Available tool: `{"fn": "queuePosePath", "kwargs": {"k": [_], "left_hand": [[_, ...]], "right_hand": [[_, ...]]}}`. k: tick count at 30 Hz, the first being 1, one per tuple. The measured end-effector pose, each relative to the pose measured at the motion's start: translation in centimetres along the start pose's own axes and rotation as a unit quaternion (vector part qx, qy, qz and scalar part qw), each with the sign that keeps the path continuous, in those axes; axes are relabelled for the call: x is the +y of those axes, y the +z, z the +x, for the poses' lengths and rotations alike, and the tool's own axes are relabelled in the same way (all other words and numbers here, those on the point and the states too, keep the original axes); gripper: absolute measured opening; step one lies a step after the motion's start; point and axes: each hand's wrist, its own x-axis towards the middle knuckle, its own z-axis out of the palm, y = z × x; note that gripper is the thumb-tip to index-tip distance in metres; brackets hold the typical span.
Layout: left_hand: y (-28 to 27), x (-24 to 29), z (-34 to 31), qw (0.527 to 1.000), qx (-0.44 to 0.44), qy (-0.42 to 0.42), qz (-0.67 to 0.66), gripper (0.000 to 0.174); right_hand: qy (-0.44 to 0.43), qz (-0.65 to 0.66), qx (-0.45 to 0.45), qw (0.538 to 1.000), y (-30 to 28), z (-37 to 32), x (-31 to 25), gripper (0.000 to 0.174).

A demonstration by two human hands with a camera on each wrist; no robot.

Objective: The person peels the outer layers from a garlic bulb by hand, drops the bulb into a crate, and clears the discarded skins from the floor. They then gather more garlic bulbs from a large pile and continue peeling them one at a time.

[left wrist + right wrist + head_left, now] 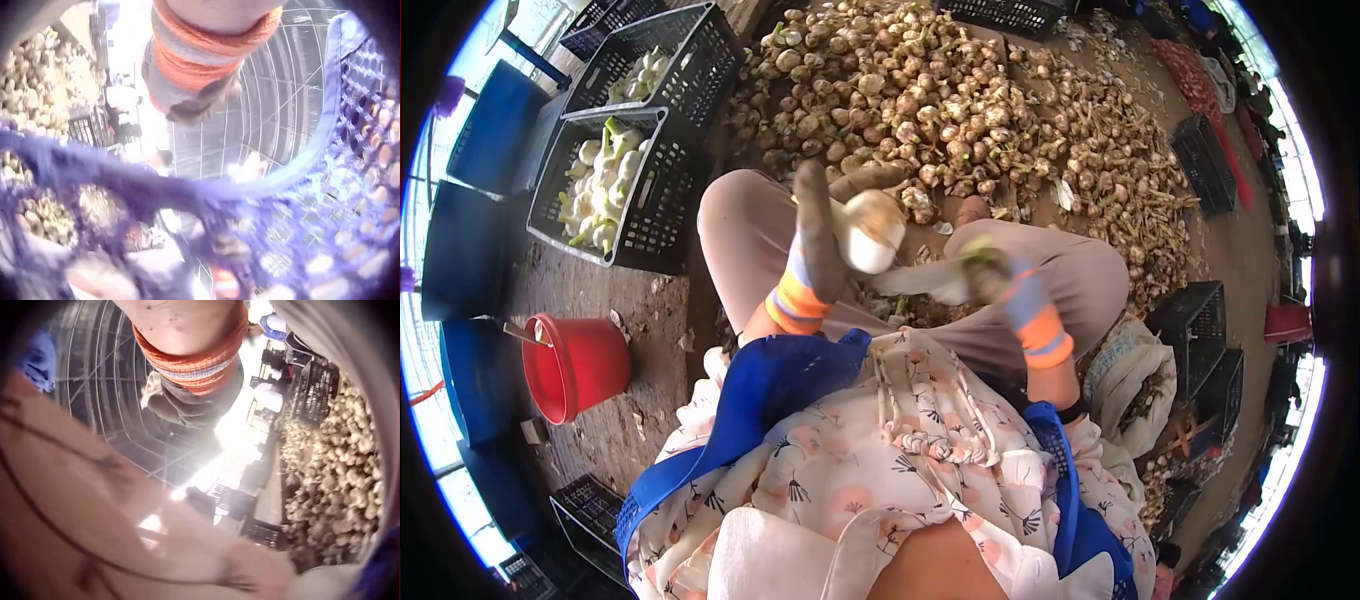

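Well, our left hand [818, 240] grips the bulb [872, 232] between our knees [1090, 262], apart from our right hand [1003, 285] (its hold too blurred to tell); we do best to brace the bulb firmly, clear of the pale, blade-like shape [930, 283].

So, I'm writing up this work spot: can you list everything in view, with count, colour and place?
Loose bulbs: uncountable, tan, heaped ahead
Held bulb: one, white and brown, left hand
Flat tool: one, pale, blurred, right hand
Crates: several, black, both sides and ahead
Bulbs in crates: many, white with green stems, two crates at left
Red bucket: one, left
Sack: one, whitish, right
Blue panels: several, far left
Floor: brown, beneath
Left hand, right hand: two, greyish gloves, orange cuffs
Clothing: floral top, blue apron, pinkish trousers
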Motion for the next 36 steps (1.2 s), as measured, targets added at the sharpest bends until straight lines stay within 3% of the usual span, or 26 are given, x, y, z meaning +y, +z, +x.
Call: {"fn": "queuePosePath", "kwargs": {"k": [2, 3, 4, 5, 6, 7, 8, 9, 10, 12, 14, 16, 18, 20, 21, 22, 23, 24, 26, 28, 30, 31, 32, 33, 34, 36], "left_hand": [[-0.8, -0.5, -0.3, 0.995, -0.031, 0.036, 0.085, 0.081], [-1.2, -0.9, -0.4, 0.981, -0.064, 0.071, 0.168, 0.074], [-1.3, -1.2, -0.5, 0.98, -0.084, 0.072, 0.166, 0.06], [-1.5, -1.3, -0.5, 0.954, -0.102, 0.133, 0.25, 0.055], [-1.7, -1.3, -0.6, 0.916, -0.119, 0.193, 0.331, 0.05], [-1.2, -1.0, -0.9, 0.897, -0.11, 0.218, 0.368, 0.047], [-1.3, -0.9, -0.8, 0.876, -0.125, 0.236, 0.401, 0.048], [-1.4, -1.3, -0.6, 0.917, -0.122, 0.189, 0.328, 0.048], [-1.7, -1.8, -0.3, 0.95, -0.118, 0.142, 0.253, 0.048], [-1.6, -0.9, -0.9, 0.965, -0.13, 0.1, 0.203, 0.047], [-1.4, -0.7, -1.3, 0.977, -0.14, 0.056, 0.148, 0.046], [-1.1, -0.9, -1.5, 0.964, -0.057, 0.124, 0.227, 0.042], [-1.7, -1.1, -1.1, 0.949, -0.052, 0.157, 0.267, 0.043], [-1.5, 0.1, -1.5, 0.881, -0.076, 0.167, 0.437, 0.046], [-2.1, -0.6, -1.3, 0.926, -0.112, 0.14, 0.331, 0.052], [-2.0, -0.7, -1.5, 0.926, -0.113, 0.139, 0.332, 0.052], [-1.8, -1.0, -1.8, 0.965, -0.16, 0.094, 0.187, 0.056], [-1.4, -1.2, -1.9, 0.977, -0.202, 0.049, 0.037, 0.06], [-1.3, -1.6, -1.1, 0.974, -0.219, 0.015, -0.053, 0.082], [-1.7, -1.5, -0.7, 0.98, -0.192, 0.052, -0.014, 0.084], [-2.6, -2.8, 0.3, 0.953, -0.173, 0.19, 0.161, 0.079], [-1.2, -3.5, 0.9, 0.921, -0.011, 0.285, 0.264, 0.065], [-1.0, -2.9, 1.0, 0.92, -0.011, 0.286, 0.266, 0.065], [-0.6, -2.1, 0.9, 0.988, -0.017, 0.072, 0.135, 0.062], [-0.4, -1.5, 0.8, 0.989, -0.02, -0.148, -0.007, 0.062], [-1.0, -2.7, 0.7, 0.992, -0.02, -0.093, 0.088, 0.064]], "right_hand": [[0.011, -0.166, 0.018, 0.986, 1.5, 0.5, -0.6, 0.052], [0.017, -0.164, 0.017, 0.986, 1.7, 1.1, -1.3, 0.052], [0.112, 0.155, -0.051, 0.98, 1.2, 2.2, -2.5, 0.055], [0.193, 0.457, -0.11, 0.861, 0.9, 3.0, -3.7, 0.058], [0.195, 0.459, -0.108, 0.86, 1.1, 3.2, -4.8, 0.058], [0.064, 0.256, -0.071, 0.962, 1.3, 3.5, -5.8, 0.055], [-0.071, 0.036, -0.029, 0.996, 1.4, 3.6, -6.5, 0.052], [-0.03, 0.121, -0.12, 0.985, 0.9, 4.6, -6.4, 0.038], [0.112, 0.389, -0.147, 0.902, 0.5, 4.6, -6.5, 0.03], [0.125, 0.493, -0.149, 0.848, -0.8, 5.0, -3.8, 0.04], [0.132, 0.484, -0.124, 0.856, -0.5, 4.4, -4.6, 0.038], [0.05, 0.409, -0.066, 0.909, 0.3, 3.9, -7.1, 0.035], [-0.02, 0.08, -0.028, 0.996, 1.4, 3.4, -7.0, 0.03], [-0.057, -0.062, -0.057, 0.995, 0.6, 3.8, -7.1, 0.023], [-0.015, 0.128, -0.038, 0.991, 0.6, 4.3, -6.2, 0.02], [0.029, 0.314, -0.018, 0.949, 0.5, 4.8, -5.1, 0.017], [0.118, 0.433, -0.07, 0.891, -0.7, 4.8, -4.6, 0.016], [0.118, 0.432, -0.07, 0.891, -0.6, 4.8, -4.5, 0.016], [0.046, 0.569, -0.051, 0.82, 0.0, 4.7, -4.7, 0.018], [0.112, 0.611, -0.08, 0.78, -0.4, 4.8, -5.7, 0.023], [0.044, 0.671, -0.067, 0.737, 0.8, 4.7, -7.1, 0.03], [0.034, 0.531, 0.03, 0.846, 2.1, 4.2, -7.3, 0.032], [-0.102, 0.083, 0.078, 0.988, 1.8, 4.0, -6.9, 0.019], [-0.104, 0.084, 0.078, 0.988, 1.9, 4.1, -6.6, 0.019], [-0.079, 0.205, 0.057, 0.974, 2.3, 4.1, -6.2, 0.018], [-0.024, 0.434, 0.012, 0.9, 3.1, 4.4, -5.3, 0.015]]}}
